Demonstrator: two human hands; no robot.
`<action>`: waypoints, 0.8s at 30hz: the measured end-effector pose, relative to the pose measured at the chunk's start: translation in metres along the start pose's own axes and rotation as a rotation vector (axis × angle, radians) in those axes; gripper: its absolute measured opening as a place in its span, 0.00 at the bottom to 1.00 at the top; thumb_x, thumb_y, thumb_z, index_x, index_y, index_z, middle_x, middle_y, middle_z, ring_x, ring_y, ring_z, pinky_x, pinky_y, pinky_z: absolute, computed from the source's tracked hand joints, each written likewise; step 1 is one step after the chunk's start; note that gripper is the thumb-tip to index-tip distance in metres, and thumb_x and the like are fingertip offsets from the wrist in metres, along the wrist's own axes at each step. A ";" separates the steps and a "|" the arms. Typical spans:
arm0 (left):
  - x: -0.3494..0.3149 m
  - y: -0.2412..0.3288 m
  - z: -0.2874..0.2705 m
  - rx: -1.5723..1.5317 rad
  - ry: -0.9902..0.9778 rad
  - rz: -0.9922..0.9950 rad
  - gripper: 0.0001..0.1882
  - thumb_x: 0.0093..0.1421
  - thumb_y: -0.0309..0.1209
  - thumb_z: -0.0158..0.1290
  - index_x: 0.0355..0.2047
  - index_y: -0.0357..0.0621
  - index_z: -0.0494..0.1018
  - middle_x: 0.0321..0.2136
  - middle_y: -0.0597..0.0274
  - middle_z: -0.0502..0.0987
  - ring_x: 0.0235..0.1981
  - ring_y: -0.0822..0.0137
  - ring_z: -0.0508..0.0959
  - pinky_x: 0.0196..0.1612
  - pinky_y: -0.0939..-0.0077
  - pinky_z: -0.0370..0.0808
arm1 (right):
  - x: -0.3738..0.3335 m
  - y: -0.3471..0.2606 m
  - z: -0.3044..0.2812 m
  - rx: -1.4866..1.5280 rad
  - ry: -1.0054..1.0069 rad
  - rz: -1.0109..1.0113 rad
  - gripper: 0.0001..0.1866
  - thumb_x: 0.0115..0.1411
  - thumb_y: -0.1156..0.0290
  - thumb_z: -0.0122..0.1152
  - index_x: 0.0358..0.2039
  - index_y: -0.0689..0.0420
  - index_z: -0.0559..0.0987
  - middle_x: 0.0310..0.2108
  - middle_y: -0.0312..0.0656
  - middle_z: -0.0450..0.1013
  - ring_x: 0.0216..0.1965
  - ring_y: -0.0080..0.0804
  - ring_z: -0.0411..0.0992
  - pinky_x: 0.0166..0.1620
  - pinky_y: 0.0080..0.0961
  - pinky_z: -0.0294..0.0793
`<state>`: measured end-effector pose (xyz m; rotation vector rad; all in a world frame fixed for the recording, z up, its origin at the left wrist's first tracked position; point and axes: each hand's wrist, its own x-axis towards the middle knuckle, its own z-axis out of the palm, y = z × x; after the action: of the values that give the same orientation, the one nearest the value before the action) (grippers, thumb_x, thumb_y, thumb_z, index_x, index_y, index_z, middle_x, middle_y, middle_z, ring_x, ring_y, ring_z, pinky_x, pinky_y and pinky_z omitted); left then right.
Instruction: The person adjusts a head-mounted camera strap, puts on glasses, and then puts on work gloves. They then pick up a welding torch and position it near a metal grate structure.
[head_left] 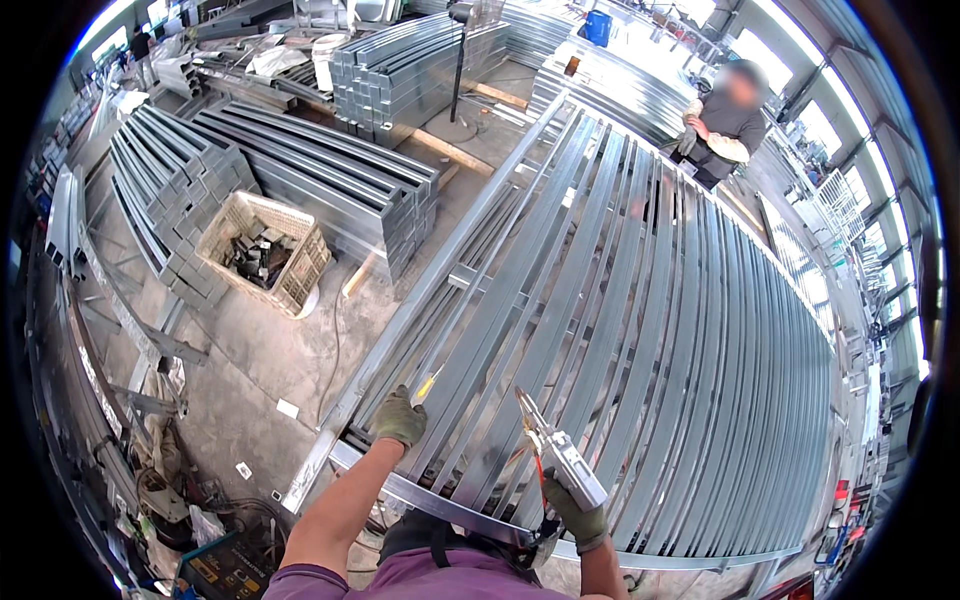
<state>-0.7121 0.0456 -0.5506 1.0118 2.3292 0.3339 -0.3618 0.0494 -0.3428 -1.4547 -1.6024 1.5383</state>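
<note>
My left hand (400,418), in a green-grey work glove, is over the near left part of a large metal frame (415,265). Its fingers are closed at the end of a slim yellow-handled tool (426,387), whose thin tip points away along the bars. My right hand (578,518), gloved too, grips a silver handheld welding gun (572,468) with an orange-red cable. The gun's narrow nozzle points away and to the left, above the bars. Long grey metal bars (590,300) lie side by side across the frame, with narrow gaps between them.
Left of the frame, a cream plastic crate (312,262) holds small dark metal pieces. Bundles of rectangular steel tubes (400,225) stand around it. Another person (730,125) is at the frame's far right. A machine box (225,570) and cables lie at lower left.
</note>
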 end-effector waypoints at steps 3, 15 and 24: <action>0.004 -0.002 -0.006 -0.074 -0.044 -0.008 0.38 0.65 0.48 0.54 0.68 0.37 0.66 0.58 0.37 0.77 0.60 0.42 0.77 0.63 0.54 0.73 | -0.010 0.023 -0.006 0.041 0.079 0.032 0.14 0.65 0.73 0.71 0.50 0.61 0.83 0.38 0.35 0.81 0.38 0.23 0.77 0.42 0.27 0.79; 0.018 -0.011 0.006 -0.037 -0.009 0.016 0.33 0.74 0.53 0.40 0.66 0.40 0.71 0.55 0.36 0.79 0.57 0.38 0.79 0.60 0.49 0.74 | -0.013 0.037 -0.010 0.146 0.148 0.083 0.11 0.66 0.73 0.70 0.48 0.60 0.82 0.35 0.34 0.78 0.36 0.22 0.76 0.39 0.25 0.76; 0.007 0.005 -0.011 -0.048 0.009 0.007 0.22 0.74 0.51 0.44 0.49 0.45 0.74 0.42 0.37 0.83 0.46 0.34 0.81 0.49 0.42 0.76 | -0.011 0.026 -0.005 0.075 0.126 -0.026 0.14 0.66 0.73 0.70 0.51 0.60 0.83 0.40 0.36 0.80 0.40 0.24 0.77 0.42 0.26 0.79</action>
<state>-0.7195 0.0538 -0.5425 0.9981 2.3146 0.3957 -0.3445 0.0365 -0.3617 -1.4539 -1.4697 1.4469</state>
